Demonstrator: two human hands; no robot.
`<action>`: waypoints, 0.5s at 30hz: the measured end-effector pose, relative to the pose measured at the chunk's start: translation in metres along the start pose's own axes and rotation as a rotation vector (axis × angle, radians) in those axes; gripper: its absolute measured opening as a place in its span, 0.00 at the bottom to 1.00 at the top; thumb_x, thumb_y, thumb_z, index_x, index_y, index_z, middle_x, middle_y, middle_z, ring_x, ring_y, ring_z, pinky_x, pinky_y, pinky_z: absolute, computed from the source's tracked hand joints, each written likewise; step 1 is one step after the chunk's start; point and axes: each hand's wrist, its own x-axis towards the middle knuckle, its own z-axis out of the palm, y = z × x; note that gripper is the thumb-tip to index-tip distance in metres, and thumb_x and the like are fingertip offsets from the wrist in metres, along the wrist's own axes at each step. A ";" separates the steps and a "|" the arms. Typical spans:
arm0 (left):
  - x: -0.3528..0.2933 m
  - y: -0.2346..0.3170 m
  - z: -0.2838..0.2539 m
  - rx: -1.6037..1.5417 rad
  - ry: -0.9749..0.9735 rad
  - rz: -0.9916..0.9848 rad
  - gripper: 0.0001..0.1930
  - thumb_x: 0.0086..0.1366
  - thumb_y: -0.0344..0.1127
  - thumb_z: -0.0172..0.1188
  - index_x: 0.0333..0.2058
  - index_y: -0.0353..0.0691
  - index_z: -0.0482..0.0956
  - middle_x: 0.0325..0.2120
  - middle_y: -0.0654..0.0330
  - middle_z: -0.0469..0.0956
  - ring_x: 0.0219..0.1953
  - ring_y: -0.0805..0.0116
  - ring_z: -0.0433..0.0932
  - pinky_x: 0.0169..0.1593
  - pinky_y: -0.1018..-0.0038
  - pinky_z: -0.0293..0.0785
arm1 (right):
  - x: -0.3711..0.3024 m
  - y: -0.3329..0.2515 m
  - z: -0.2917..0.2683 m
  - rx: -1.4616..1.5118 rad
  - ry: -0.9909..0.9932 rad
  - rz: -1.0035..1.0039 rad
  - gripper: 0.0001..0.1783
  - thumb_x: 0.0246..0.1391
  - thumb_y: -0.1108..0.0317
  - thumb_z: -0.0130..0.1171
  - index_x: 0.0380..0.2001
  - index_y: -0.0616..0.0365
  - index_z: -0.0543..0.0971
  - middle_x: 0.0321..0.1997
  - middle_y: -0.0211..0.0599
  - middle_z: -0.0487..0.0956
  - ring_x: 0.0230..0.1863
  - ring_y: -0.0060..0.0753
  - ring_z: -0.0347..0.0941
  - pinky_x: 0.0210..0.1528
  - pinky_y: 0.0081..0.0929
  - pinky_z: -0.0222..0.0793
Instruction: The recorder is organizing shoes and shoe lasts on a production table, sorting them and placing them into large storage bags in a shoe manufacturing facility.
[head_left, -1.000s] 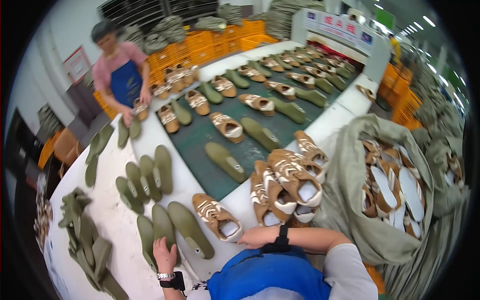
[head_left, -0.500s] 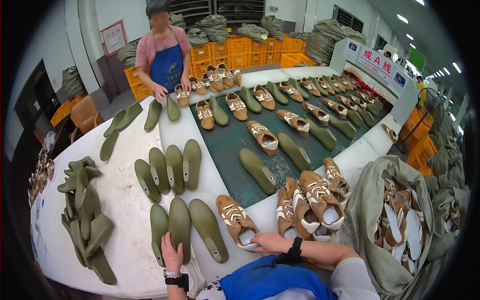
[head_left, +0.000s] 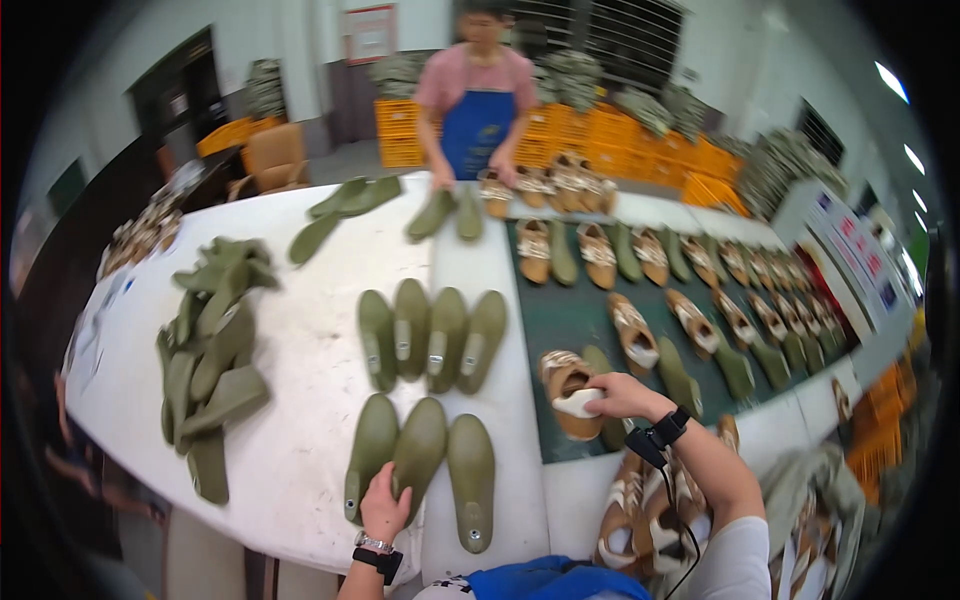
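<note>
My right hand (head_left: 622,394) grips a brown shoe (head_left: 568,390) with white stripes by its pale heel, over the near end of the dark green belt (head_left: 560,440). Partly behind that shoe lies a green shoe last on the belt. Down on the white table, my left hand (head_left: 384,506) is closed round the heel end of a green shoe last (head_left: 419,450), its fingers partly hidden. A second shoe last (head_left: 370,450) lies against it on the left. To the right rests another shoe last (head_left: 471,485), apart from my fingers.
Several shoe lasts (head_left: 447,340) stand in a row farther up the white table (head_left: 300,370), with a heap of lasts (head_left: 215,370) at left. Shoes and lasts line the belt. Brown shoes (head_left: 625,510) crowd my right forearm. Across the table stands a co-worker (head_left: 478,110) in a blue apron.
My right hand has carried the brown shoe from the white table edge up over the belt. My left hand stays at the lasts. The view has swung left, blurring slightly.
</note>
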 end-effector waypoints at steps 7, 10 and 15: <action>-0.006 0.007 -0.002 0.098 0.030 0.007 0.28 0.53 0.42 0.60 0.52 0.44 0.66 0.40 0.51 0.74 0.38 0.52 0.76 0.39 0.63 0.74 | 0.141 0.086 0.038 -0.029 0.509 -0.004 0.20 0.39 0.66 0.62 0.40 0.61 0.76 0.38 0.50 0.78 0.42 0.50 0.74 0.47 0.37 0.69; -0.002 0.019 -0.003 0.111 -0.001 -0.009 0.27 0.53 0.42 0.60 0.52 0.44 0.66 0.40 0.51 0.74 0.38 0.51 0.75 0.39 0.62 0.74 | 0.181 0.137 0.070 -0.047 0.480 -0.050 0.27 0.40 0.75 0.53 0.49 0.59 0.70 0.51 0.52 0.69 0.53 0.51 0.66 0.54 0.36 0.64; -0.009 0.015 -0.004 0.103 0.057 0.001 0.29 0.51 0.40 0.62 0.52 0.42 0.65 0.39 0.49 0.74 0.40 0.50 0.74 0.41 0.61 0.72 | 0.185 0.132 0.100 0.022 0.526 -0.052 0.29 0.43 0.76 0.50 0.53 0.54 0.67 0.60 0.55 0.59 0.54 0.57 0.64 0.55 0.40 0.63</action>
